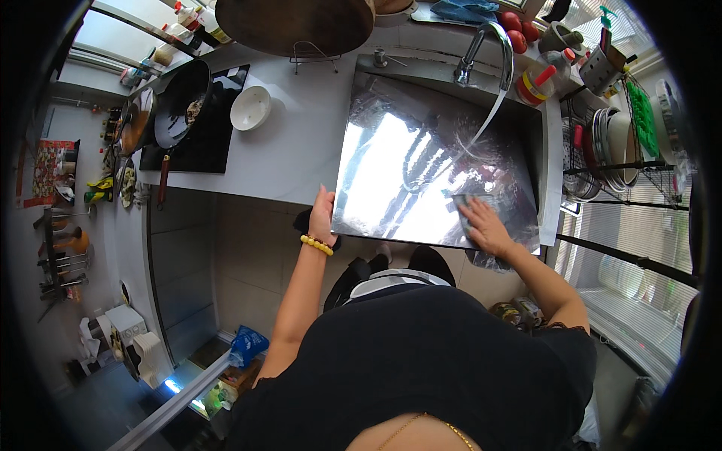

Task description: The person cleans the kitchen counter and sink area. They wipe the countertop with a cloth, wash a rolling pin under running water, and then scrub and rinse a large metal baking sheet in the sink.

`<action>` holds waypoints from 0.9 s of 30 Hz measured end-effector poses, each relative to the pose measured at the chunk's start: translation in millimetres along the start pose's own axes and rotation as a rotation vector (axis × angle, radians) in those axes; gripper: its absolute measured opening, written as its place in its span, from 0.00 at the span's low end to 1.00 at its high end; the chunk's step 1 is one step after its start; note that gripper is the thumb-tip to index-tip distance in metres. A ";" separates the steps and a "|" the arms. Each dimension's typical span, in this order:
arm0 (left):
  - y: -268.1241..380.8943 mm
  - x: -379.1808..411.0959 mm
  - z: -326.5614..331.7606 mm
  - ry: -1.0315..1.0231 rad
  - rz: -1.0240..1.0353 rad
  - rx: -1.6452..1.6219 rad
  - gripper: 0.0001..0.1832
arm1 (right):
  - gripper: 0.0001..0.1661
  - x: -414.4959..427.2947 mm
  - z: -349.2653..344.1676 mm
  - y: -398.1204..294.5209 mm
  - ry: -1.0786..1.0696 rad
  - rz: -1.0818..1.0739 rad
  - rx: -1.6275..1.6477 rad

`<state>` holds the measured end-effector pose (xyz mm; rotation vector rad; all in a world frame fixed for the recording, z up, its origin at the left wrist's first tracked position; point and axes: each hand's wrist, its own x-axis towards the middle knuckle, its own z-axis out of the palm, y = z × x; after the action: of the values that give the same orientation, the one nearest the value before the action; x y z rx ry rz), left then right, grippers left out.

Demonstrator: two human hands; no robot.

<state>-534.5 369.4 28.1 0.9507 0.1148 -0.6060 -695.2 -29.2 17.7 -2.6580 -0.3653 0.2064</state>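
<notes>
A large, mirror-like metal board (pixel 389 163) lies tilted across the sink, its near edge jutting over the counter front toward my body. My left hand (pixel 322 217) grips its near left corner, with the thumb side up along the edge. Under my right hand (pixel 484 226), a dark grey cloth or scouring pad (pixel 463 202) is pressed flat on the board's near right part. Water (pixel 489 121) streams from the chrome faucet (pixel 489 42) onto the board and spreads over its wet, reflecting surface.
The board covers most of the sink (pixel 530 129). Left of it are a white bowl (pixel 250 108) and a black wok (pixel 180 107) on the hob (pixel 220 141). A large round wooden board (pixel 293 25) stands behind. A dish rack (pixel 615 166) flanks the right side.
</notes>
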 end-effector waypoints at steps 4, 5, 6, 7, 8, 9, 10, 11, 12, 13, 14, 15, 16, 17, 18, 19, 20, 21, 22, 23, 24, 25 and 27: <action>24.0 -9.7 27.6 -0.165 -0.085 -0.144 0.40 | 0.35 46.7 -7.8 -60.8 -0.073 -0.326 -0.014; 27.5 -11.9 33.1 -0.205 -0.087 -0.146 0.42 | 0.35 58.4 -10.9 -75.0 -0.109 -0.411 -0.026; 29.1 -13.6 36.0 -0.219 -0.085 -0.137 0.43 | 0.34 67.3 -13.8 -86.4 -0.120 -0.473 -0.008; 29.7 -15.0 38.5 -0.233 -0.082 -0.129 0.45 | 0.34 74.6 -10.3 -88.1 -0.146 -0.543 -0.027; 30.0 -15.7 39.4 -0.246 -0.079 -0.120 0.46 | 0.34 83.6 -8.9 -92.1 -0.155 -0.596 -0.037; 30.2 -17.4 38.5 -0.256 -0.089 -0.162 0.47 | 0.34 93.7 -8.3 -98.2 -0.170 -0.654 -0.048; 30.9 -16.9 38.5 -0.270 -0.099 -0.202 0.48 | 0.33 103.6 -8.4 -104.9 -0.165 -0.695 -0.045; 31.6 -16.4 38.4 -0.283 -0.107 -0.241 0.48 | 0.33 113.7 -8.3 -113.3 -0.159 -0.737 -0.041; 32.9 -14.9 36.8 -0.299 -0.106 -0.256 0.49 | 0.33 125.7 -8.3 -123.3 -0.152 -0.777 -0.039; 31.1 -13.8 35.5 -0.314 -0.108 -0.273 0.50 | 0.33 136.6 -7.8 -133.0 -0.150 -0.798 -0.029; 30.3 -13.1 34.0 -0.330 -0.111 -0.289 0.51 | 0.33 148.5 -7.3 -143.3 -0.147 -0.819 -0.019; 31.2 -12.6 34.1 -0.328 -0.129 -0.290 0.51 | 0.33 159.4 -7.5 -151.3 -0.143 -0.835 -0.011; 32.2 -14.6 33.5 -0.323 -0.145 -0.290 0.51 | 0.32 168.8 -3.7 -156.6 -0.124 -0.837 -0.029; 32.6 -16.1 33.3 -0.319 -0.163 -0.290 0.52 | 0.32 176.4 -0.7 -157.6 -0.112 -0.822 -0.020; 32.1 -17.1 33.5 -0.262 -0.189 -0.331 0.52 | 0.31 184.4 1.1 -159.0 -0.101 -0.809 -0.011; 32.1 -17.6 34.3 -0.275 -0.190 -0.355 0.51 | 0.31 190.7 1.6 -159.1 -0.089 -0.796 -0.002; 32.5 -18.0 35.4 -0.289 -0.192 -0.378 0.51 | 0.30 195.5 1.2 -158.3 -0.045 -0.778 0.031; 33.1 -18.0 36.1 -0.305 -0.190 -0.402 0.51 | 0.29 199.4 -2.7 -158.9 -0.036 -0.752 0.011; 31.0 -18.3 33.5 -0.300 -0.174 -0.396 0.51 | 0.29 204.2 -0.6 -157.7 -0.009 -0.709 0.025; 27.6 -14.8 25.6 -0.322 -0.184 -0.393 0.52 | 0.29 210.0 4.2 -155.3 0.019 -0.666 0.038; 25.3 -15.2 22.8 -0.318 -0.186 -0.415 0.52 | 0.29 218.8 8.2 -146.8 0.043 -0.581 0.044; 24.3 -13.1 22.3 -0.318 -0.185 -0.436 0.52 | 0.30 231.0 5.2 -135.2 0.071 -0.497 0.046; 20.3 -6.2 17.8 -0.323 -0.182 -0.395 0.52 | 0.31 256.1 6.3 -103.5 0.141 -0.374 0.046</action>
<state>-531.8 366.7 55.5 0.4547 0.0298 -0.8611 -475.1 136.8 36.9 -2.4839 -0.7867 -0.0876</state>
